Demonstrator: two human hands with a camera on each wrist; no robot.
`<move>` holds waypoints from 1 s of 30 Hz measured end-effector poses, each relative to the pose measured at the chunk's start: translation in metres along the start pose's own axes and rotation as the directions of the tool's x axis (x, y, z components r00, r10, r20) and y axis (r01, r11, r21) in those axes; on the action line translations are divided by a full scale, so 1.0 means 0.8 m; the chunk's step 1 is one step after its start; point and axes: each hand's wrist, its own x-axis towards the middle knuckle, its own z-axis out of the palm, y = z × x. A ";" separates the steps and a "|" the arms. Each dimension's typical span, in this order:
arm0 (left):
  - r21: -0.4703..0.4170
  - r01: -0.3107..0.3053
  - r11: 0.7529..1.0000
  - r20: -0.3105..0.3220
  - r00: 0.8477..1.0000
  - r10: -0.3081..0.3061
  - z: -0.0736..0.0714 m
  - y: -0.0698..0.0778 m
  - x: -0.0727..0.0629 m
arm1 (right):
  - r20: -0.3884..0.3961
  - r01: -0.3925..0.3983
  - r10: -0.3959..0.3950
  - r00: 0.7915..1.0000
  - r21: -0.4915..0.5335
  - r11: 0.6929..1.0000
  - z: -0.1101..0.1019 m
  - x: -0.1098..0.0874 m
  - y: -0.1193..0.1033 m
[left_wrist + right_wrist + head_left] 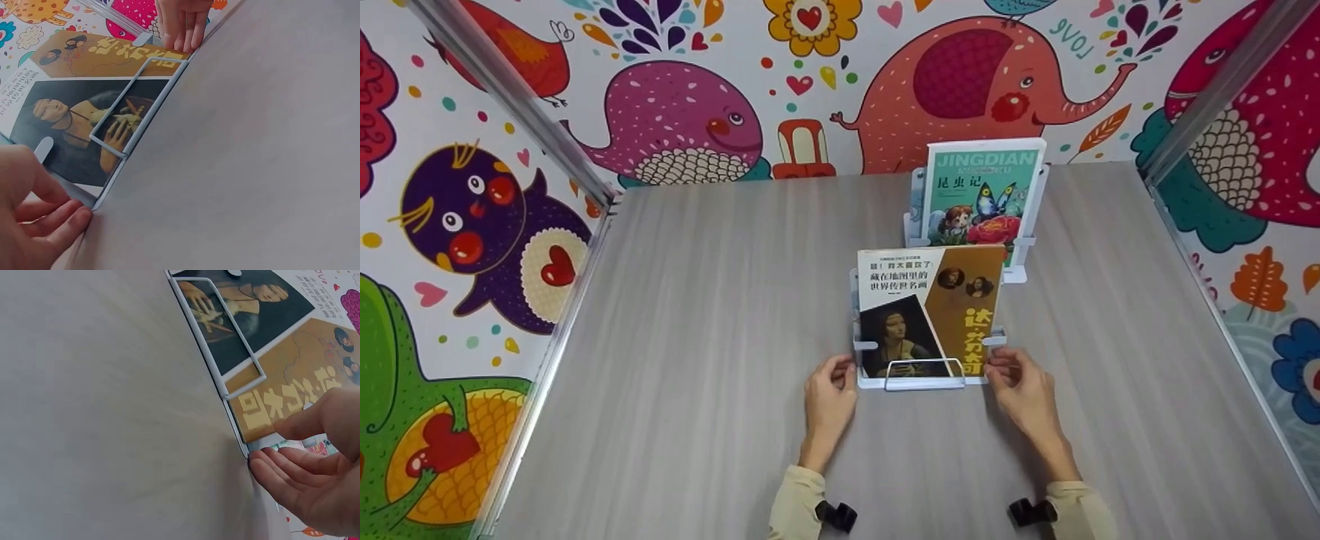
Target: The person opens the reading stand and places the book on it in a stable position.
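A white book stand [872,383] holds a book [952,315] with a painted portrait and a brown panel on its cover. The book leans back, held by side clips and a wire loop [887,376] along the bottom. At the stand's lower left corner, my left hand [830,401] pinches the edge between thumb and fingers. My right hand [1026,394] grips the opposite lower corner, its thumb [304,423] beside the book's brown edge and its fingertips [261,464] at the stand's rim.
Behind and to the right, a second stand [1015,275] holds a green book [949,199] with a butterfly on it. Both stand on a grey wood-grain table [697,337]. Walls [810,82] printed with cartoon animals and metal rails [547,337] border the table.
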 end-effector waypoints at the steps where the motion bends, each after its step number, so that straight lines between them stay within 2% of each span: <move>1: -0.003 0.003 1.000 0.002 1.000 -0.003 0.000 0.000 0.000 | 0.000 0.003 -0.003 1.000 -0.003 1.000 0.001 -0.002 -0.001; 6: -0.019 0.020 1.000 0.005 1.000 -0.020 0.000 -0.001 -0.001 | -0.014 0.003 -0.003 1.000 -0.015 1.000 0.005 -0.007 -0.003; 15: -0.010 -0.001 1.000 -0.007 1.000 0.001 0.004 -0.003 -0.002 | -0.037 -0.019 0.018 0.999 -0.020 1.000 0.006 -0.007 -0.004; 21: 0.019 0.027 0.999 0.007 1.000 -0.027 0.004 -0.001 -0.003 | -0.048 -0.026 0.026 0.998 0.000 1.000 0.009 -0.009 -0.004; 30: 0.047 0.043 0.998 0.003 0.999 -0.043 0.002 0.002 -0.005 | -0.072 0.027 -0.028 0.997 -0.017 1.000 0.013 -0.010 -0.005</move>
